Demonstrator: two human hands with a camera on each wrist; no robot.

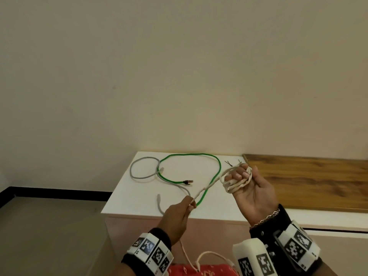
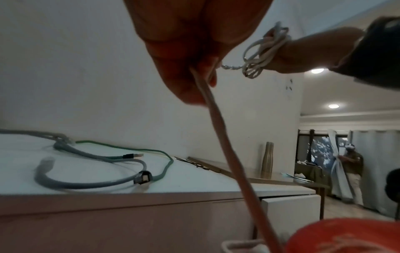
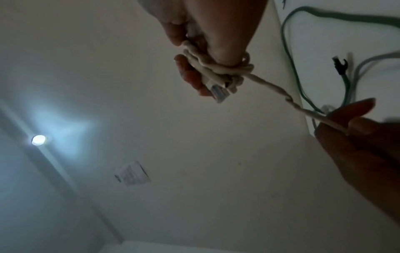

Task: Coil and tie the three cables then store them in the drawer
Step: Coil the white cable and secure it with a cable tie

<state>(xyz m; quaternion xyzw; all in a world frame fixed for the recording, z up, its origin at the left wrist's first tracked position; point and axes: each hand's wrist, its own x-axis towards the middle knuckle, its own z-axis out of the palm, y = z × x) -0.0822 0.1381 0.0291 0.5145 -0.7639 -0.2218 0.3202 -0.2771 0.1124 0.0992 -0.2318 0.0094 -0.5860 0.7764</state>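
At lower right of the head view my right hand [image 1: 253, 188] stands palm-up, fingers wrapped as a spool for the cream braided cable [image 1: 235, 181]; my left hand [image 1: 177, 214] pinches its strand taut, feeding the coil.

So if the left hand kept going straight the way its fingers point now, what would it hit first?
Probably the green cable on the white cabinet top, just beyond the left hand, which pinches the cream cable. Depth is unclear; it might pass above.
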